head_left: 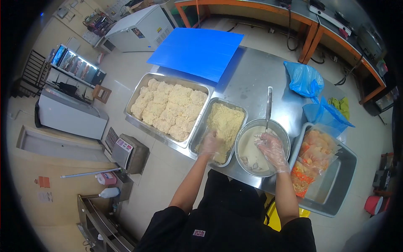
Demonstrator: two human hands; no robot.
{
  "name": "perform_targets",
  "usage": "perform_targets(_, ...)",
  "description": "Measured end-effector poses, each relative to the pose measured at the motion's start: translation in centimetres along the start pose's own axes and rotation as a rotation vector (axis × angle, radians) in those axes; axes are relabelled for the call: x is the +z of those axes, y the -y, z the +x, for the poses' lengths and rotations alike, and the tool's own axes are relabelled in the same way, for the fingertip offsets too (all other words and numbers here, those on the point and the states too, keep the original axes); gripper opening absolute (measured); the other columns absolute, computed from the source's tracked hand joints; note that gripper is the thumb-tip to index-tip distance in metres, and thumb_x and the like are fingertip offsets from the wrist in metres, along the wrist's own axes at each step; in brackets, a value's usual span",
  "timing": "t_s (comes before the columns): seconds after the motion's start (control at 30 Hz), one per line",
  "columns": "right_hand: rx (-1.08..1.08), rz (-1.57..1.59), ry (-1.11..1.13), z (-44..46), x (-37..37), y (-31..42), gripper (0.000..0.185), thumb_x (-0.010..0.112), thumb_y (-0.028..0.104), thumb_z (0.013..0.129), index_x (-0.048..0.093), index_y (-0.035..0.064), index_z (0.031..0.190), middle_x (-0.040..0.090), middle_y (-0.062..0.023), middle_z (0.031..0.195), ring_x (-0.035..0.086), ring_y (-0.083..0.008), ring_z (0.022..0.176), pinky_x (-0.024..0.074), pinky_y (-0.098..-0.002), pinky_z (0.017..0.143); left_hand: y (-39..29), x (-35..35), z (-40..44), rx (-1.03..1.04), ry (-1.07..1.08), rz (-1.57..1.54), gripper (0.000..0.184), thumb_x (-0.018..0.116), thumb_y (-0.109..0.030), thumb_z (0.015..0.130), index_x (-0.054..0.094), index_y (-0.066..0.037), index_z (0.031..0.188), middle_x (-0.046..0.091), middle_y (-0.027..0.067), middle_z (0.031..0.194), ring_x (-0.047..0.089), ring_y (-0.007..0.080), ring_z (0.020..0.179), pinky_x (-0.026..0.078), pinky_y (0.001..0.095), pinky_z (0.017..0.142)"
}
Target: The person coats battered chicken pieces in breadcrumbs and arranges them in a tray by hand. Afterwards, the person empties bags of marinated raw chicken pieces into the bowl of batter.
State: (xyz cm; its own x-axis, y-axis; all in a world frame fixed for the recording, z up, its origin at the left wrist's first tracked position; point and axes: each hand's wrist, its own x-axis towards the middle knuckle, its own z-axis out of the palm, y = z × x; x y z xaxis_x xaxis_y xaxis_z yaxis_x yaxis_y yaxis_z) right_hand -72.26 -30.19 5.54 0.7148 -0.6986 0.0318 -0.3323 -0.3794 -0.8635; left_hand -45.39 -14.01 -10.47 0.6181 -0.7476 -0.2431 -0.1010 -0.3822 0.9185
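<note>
My left hand (211,145), in a clear plastic glove, is over the near end of a metal tray of pale crumbs (226,122); motion blurs its fingers. My right hand (270,151), also gloved, is inside a round metal bowl (287,140) of white batter (249,145). Its fingers are curled together and coated white, and what lies between them is hidden. A metal spoon or ladle (269,105) leans in the bowl, its handle pointing away from me. Small lumps (252,164) show at the near side of the batter.
Left stands a large metal tray (136,94) of crumb-coated pieces (170,107). A blue board (197,52) lies behind it. To the right, a grey tub (346,172) holds bags of raw-looking pieces (312,155). Blue plastic bags (304,80) rest on the steel table (260,67).
</note>
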Motion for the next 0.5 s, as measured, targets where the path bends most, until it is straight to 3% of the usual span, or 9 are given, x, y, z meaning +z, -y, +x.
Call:
perform_targets(0.03, -0.031, -0.002, -0.015, -0.2, 0.2, -0.6, 0.031, 0.076, 0.012, 0.085, 0.073, 0.0016, 0.114, 0.073, -0.0206, 0.106, 0.071, -0.0355, 0.102, 0.0543, -0.0420, 0.091, -0.3, 0.4, 0.2, 0.044, -0.014, -0.341, 0.060, 0.081, -0.017, 0.077, 0.057, -0.007, 0.131, 0.068, 0.0185, 0.120, 0.066, 0.0382, 0.115, 0.053, 0.0483, 0.099)
perform_targets(0.13, -0.040, 0.035, -0.028, -0.4, 0.4, -1.0, 0.030, 0.076, 0.012, 0.086, 0.073, 0.0020, 0.114, 0.073, -0.0206, 0.105, 0.071, -0.0346, 0.102, 0.0546, -0.0413, 0.090, -6.7, -1.0, -0.3, 0.173, -0.309, 0.514, 0.059, 0.076, -0.016, 0.080, 0.055, -0.008, 0.135, 0.068, 0.0192, 0.115, 0.066, 0.0353, 0.112, 0.054, 0.0470, 0.097)
perform_targets(0.2, -0.030, 0.054, -0.014, -0.1, 0.4, -0.8, 0.031, 0.076, 0.011, 0.085, 0.072, 0.0009, 0.114, 0.072, -0.0208, 0.104, 0.071, -0.0360, 0.101, 0.0543, -0.0423, 0.090, -3.1, -1.1, 2.1, 0.353, -0.357, 0.766, 0.052, 0.073, -0.016, 0.083, 0.057, -0.010, 0.133, 0.068, 0.0191, 0.113, 0.068, 0.0343, 0.107, 0.055, 0.0460, 0.092)
perform_targets(0.27, -0.022, 0.050, 0.010, -0.1, 0.1, -0.4, 0.032, 0.076, 0.011, 0.083, 0.071, -0.0009, 0.112, 0.071, -0.0210, 0.102, 0.070, -0.0382, 0.100, 0.0536, -0.0438, 0.089, 1.8, -1.9, 5.7, 0.188, -0.182, 0.530, 0.048, 0.070, -0.016, 0.087, 0.058, -0.010, 0.133, 0.068, 0.0171, 0.112, 0.069, 0.0313, 0.101, 0.057, 0.0438, 0.087)
perform_targets(0.3, -0.015, 0.045, 0.014, -0.1, 0.0, -0.5, 0.032, 0.076, 0.011, 0.083, 0.071, -0.0007, 0.112, 0.071, -0.0209, 0.102, 0.070, -0.0383, 0.099, 0.0537, -0.0438, 0.089, 4.1, -3.2, 7.9, -0.063, 0.015, 0.163, 0.048, 0.068, -0.016, 0.088, 0.059, -0.010, 0.134, 0.069, 0.0150, 0.113, 0.071, 0.0289, 0.099, 0.058, 0.0420, 0.084)
perform_targets(0.37, 0.003, 0.038, 0.018, -0.1, 0.0, -0.7, 0.032, 0.076, 0.012, 0.083, 0.071, -0.0005, 0.112, 0.071, -0.0206, 0.102, 0.070, -0.0384, 0.099, 0.0540, -0.0437, 0.089, 3.8, -3.5, 8.3, -0.194, 0.115, -0.003, 0.044, 0.067, -0.018, 0.091, 0.060, -0.010, 0.134, 0.069, 0.0148, 0.112, 0.071, 0.0301, 0.093, 0.058, 0.0435, 0.080)
perform_targets(0.43, 0.004, 0.045, 0.011, -0.1, 0.1, -0.9, 0.032, 0.077, 0.013, 0.083, 0.072, -0.0002, 0.112, 0.072, -0.0206, 0.102, 0.070, -0.0385, 0.099, 0.0542, -0.0438, 0.089, -1.4, -2.7, 4.6, 0.047, -0.083, 0.396, 0.038, 0.066, -0.021, 0.093, 0.063, -0.010, 0.129, 0.068, 0.0185, 0.110, 0.070, 0.0376, 0.087, 0.057, 0.0500, 0.078)
perform_targets(0.5, 0.013, 0.051, 0.017, 0.0, 0.2, -0.8, 0.032, 0.077, 0.013, 0.084, 0.072, -0.0001, 0.112, 0.072, -0.0207, 0.103, 0.070, -0.0385, 0.099, 0.0543, -0.0439, 0.089, -5.9, -2.0, 2.0, 0.319, -0.176, 0.617, 0.048, 0.064, -0.026, 0.096, 0.057, -0.007, 0.140, 0.065, 0.0221, 0.123, 0.068, 0.0388, 0.104, 0.054, 0.0497, 0.091)
